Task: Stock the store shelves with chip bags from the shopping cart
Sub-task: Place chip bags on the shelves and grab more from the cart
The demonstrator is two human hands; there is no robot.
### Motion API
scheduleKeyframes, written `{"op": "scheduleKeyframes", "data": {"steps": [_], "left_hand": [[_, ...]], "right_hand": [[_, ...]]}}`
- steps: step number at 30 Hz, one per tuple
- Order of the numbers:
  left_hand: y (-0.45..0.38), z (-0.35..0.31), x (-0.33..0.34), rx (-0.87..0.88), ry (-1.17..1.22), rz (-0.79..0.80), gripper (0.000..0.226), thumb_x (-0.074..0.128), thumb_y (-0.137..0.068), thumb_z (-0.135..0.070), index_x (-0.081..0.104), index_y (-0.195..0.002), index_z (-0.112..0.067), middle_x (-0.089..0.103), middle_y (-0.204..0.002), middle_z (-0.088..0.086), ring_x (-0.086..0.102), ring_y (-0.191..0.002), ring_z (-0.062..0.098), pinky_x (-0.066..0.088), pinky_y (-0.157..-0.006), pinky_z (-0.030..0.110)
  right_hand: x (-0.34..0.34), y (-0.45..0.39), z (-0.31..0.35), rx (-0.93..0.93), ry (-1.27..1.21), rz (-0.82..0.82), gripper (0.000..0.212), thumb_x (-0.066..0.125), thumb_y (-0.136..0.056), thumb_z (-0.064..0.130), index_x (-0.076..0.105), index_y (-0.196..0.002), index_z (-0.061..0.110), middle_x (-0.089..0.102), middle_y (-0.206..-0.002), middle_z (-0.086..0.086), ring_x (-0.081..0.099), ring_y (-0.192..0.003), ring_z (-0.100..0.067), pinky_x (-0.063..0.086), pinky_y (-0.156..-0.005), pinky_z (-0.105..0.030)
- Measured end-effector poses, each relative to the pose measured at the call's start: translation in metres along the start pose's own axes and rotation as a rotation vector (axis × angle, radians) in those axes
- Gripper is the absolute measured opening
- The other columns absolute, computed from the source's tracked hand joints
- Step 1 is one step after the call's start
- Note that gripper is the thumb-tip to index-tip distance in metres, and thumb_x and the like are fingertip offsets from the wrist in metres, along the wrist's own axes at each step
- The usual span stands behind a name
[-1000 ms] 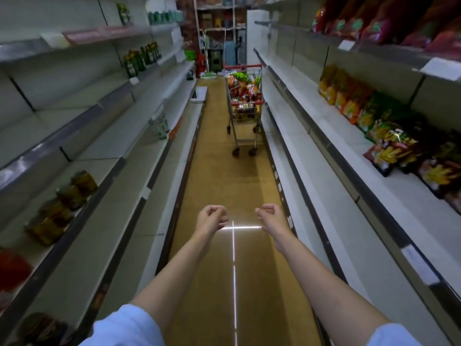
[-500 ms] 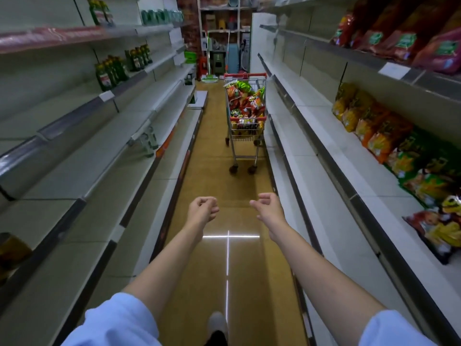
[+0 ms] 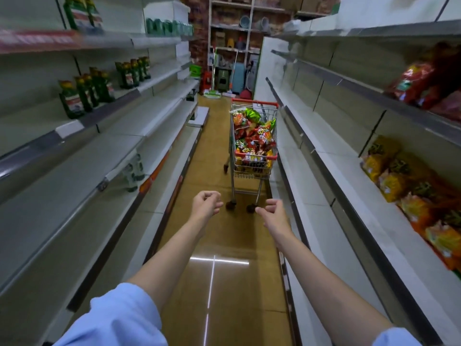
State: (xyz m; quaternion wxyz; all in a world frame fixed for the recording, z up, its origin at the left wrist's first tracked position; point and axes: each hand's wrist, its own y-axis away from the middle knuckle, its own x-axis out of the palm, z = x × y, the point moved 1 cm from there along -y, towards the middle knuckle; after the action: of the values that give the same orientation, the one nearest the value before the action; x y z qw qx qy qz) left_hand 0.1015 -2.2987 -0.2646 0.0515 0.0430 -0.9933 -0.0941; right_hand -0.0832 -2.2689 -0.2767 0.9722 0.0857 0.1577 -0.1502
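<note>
Closest to the camera are two light blue sleeves (image 3: 112,318) at the bottom corners, with bare forearms stretched out over the brown aisle floor (image 3: 224,290). There's a bright cross of reflected light on the floor between the arms.

The left hand (image 3: 205,204) and right hand (image 3: 274,212) hang in the air side by side, a gap between them. Fingers on both are loosely curled in, and neither one is grasping anything.

Just past the hands sits the shopping cart (image 3: 253,146), its front wheels right above the fingertips in the view. It's parked close to the right-hand shelves (image 3: 349,196) and it's piled high with chip bags (image 3: 254,136), mostly red and orange with a bit of green on top.

On the right shelves, more bags (image 3: 404,186) in yellow and orange are already lined up along the middle shelf, near the right edge of the view, with red ones (image 3: 421,81) on the shelf above.

The left shelves (image 3: 74,186) are mostly bare, with green bottles (image 3: 84,96) standing in groups higher up.

At the far end of the aisle there's a cluttered rack (image 3: 234,33) with assorted stuff, too blurry to make out.
</note>
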Motion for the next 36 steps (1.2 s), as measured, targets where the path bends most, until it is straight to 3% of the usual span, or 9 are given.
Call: {"op": "scheduleKeyframes", "data": {"steps": [7,11,15,20,26,29,32,36], "left_hand": [[-0.136,0.010,0.041,-0.030,-0.090,-0.005,0.014,0.055,-0.096,-0.019,0.059,-0.107,-0.011,0.063,-0.105,0.005,0.065,-0.097,0.018,0.053,-0.086,0.030],[-0.229,-0.006,0.081,-0.067,-0.099,-0.036,0.019,0.055,-0.096,-0.021,0.055,-0.113,-0.012,0.061,-0.105,0.003,0.065,-0.097,0.018,0.053,-0.085,0.031],[-0.316,-0.038,0.125,-0.034,-0.159,0.031,0.017,0.054,-0.097,-0.022,0.056,-0.111,-0.013,0.062,-0.105,0.002,0.065,-0.096,0.017,0.053,-0.078,0.025],[-0.400,-0.055,0.155,-0.066,-0.133,0.037,0.014,0.053,-0.097,-0.022,0.057,-0.106,-0.012,0.063,-0.103,0.002,0.065,-0.091,0.016,0.053,-0.074,0.023],[-0.495,-0.043,0.186,-0.174,-0.108,0.073,0.015,0.053,-0.097,-0.019,0.056,-0.108,-0.010,0.063,-0.105,0.005,0.064,-0.093,0.017,0.052,-0.081,0.028],[-0.551,-0.038,0.205,-0.218,-0.082,0.101,0.015,0.053,-0.097,-0.018,0.056,-0.108,-0.008,0.064,-0.104,0.006,0.065,-0.092,0.017,0.053,-0.079,0.027],[-0.618,-0.038,0.227,-0.264,-0.022,0.139,0.006,0.054,-0.097,-0.016,0.058,-0.096,-0.011,0.065,-0.102,0.007,0.065,-0.095,0.020,0.053,-0.082,0.029],[-0.707,-0.049,0.251,-0.279,-0.033,0.202,0.007,0.056,-0.096,-0.017,0.057,-0.090,-0.014,0.064,-0.096,0.005,0.064,-0.088,0.017,0.054,-0.076,0.027]], "right_hand": [[0.043,-0.152,0.005,0.053,-0.102,-0.028,0.036,0.065,-0.090,0.022,0.043,-0.118,0.025,0.048,-0.127,-0.004,0.051,-0.113,-0.021,0.047,-0.101,-0.041],[0.060,-0.254,0.022,0.074,-0.208,-0.025,0.044,0.066,-0.090,0.023,0.044,-0.128,0.019,0.052,-0.123,-0.005,0.053,-0.110,-0.020,0.048,-0.094,-0.036],[0.061,-0.357,0.054,0.059,-0.272,-0.002,0.043,0.064,-0.091,0.019,0.043,-0.128,0.020,0.052,-0.116,-0.003,0.052,-0.104,-0.017,0.045,-0.088,-0.032],[0.062,-0.451,0.073,0.062,-0.257,0.004,0.032,0.064,-0.091,0.019,0.042,-0.115,0.024,0.053,-0.116,-0.004,0.053,-0.106,-0.020,0.047,-0.086,-0.033],[0.073,-0.541,0.059,0.146,-0.223,0.018,0.030,0.064,-0.090,0.018,0.045,-0.113,0.021,0.055,-0.114,-0.004,0.053,-0.106,-0.020,0.047,-0.099,-0.042],[0.078,-0.596,0.053,0.187,-0.225,0.001,0.029,0.063,-0.092,0.017,0.045,-0.114,0.020,0.053,-0.110,-0.001,0.053,-0.103,-0.018,0.047,-0.094,-0.037],[0.085,-0.662,0.056,0.207,-0.220,-0.037,0.038,0.064,-0.091,0.018,0.045,-0.123,0.016,0.052,-0.114,-0.003,0.052,-0.106,-0.020,0.048,-0.096,-0.039],[0.102,-0.749,0.067,0.222,-0.156,-0.064,0.042,0.067,-0.090,0.020,0.045,-0.125,0.014,0.053,-0.111,-0.003,0.054,-0.100,-0.018,0.047,-0.083,-0.031]]}}
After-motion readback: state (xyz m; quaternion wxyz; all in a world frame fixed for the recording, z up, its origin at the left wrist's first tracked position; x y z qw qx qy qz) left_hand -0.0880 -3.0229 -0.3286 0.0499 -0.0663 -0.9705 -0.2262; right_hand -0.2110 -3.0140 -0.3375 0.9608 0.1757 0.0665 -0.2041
